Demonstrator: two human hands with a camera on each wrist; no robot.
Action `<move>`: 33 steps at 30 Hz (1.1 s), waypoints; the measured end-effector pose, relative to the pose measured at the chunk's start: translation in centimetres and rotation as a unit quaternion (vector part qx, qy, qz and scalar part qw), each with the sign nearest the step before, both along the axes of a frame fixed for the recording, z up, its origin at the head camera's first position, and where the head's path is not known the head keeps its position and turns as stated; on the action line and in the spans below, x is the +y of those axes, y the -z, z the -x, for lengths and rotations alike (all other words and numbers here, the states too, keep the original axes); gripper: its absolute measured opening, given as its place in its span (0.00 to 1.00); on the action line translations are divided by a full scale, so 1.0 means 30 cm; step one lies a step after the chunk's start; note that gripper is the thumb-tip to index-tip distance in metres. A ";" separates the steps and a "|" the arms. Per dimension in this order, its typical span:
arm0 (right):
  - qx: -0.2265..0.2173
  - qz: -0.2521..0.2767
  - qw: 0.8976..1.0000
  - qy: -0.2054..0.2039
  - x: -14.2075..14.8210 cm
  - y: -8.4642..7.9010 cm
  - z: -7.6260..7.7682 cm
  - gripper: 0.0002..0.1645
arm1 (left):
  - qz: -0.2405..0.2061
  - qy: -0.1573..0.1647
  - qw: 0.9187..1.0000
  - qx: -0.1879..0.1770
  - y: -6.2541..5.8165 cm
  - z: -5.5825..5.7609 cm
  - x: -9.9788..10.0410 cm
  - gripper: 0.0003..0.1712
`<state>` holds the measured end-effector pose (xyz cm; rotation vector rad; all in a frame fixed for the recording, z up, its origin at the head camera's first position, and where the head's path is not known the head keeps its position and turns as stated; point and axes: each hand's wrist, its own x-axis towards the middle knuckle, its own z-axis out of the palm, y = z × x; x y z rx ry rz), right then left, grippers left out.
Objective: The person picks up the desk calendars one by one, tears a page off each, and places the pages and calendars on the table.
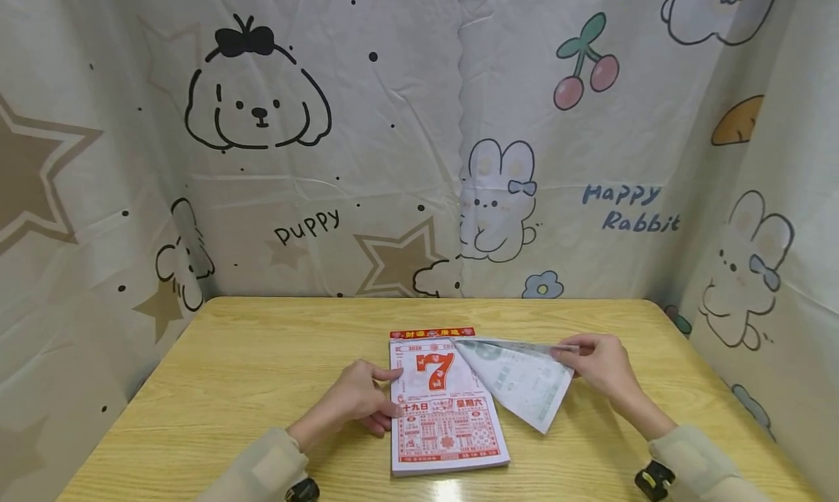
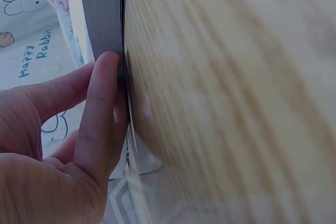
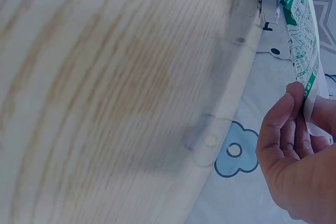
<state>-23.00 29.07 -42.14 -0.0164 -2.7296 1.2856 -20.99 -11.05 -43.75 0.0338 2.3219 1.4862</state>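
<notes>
A thick tear-off calendar (image 1: 448, 433) lies on the table, its top sheet printed in red with a large 7. My left hand (image 1: 360, 396) is at its left edge. In the left wrist view, the fingertips (image 2: 107, 64) of that hand press the pad's grey side. My right hand (image 1: 599, 367) pinches the outer corner of a lifted calendar page (image 1: 518, 382). The page is folded over to the right and looks still attached near the red header strip (image 1: 432, 334). Green print shows on this page (image 3: 302, 40) in the right wrist view, the thumb and fingers closed on its edge.
The pad rests on a wood-grain table (image 1: 262, 363) with rounded back corners. Behind and beside it hangs a pale curtain (image 1: 393, 123) with cartoon prints. Dark bands with devices sit on both sleeves (image 1: 695, 458).
</notes>
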 end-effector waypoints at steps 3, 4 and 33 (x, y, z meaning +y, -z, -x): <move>-0.001 0.000 1.000 0.001 0.000 -0.001 0.000 0.17 | -0.001 0.001 1.000 0.002 0.001 0.000 -0.001 0.38; -0.002 0.000 1.000 0.001 0.000 -0.001 0.000 0.17 | -0.002 0.002 1.000 0.002 0.001 0.000 -0.001 0.38; 0.004 -0.002 1.000 0.008 0.021 0.005 -0.003 0.15 | 0.005 -0.007 1.000 -0.008 -0.010 -0.005 0.004 0.37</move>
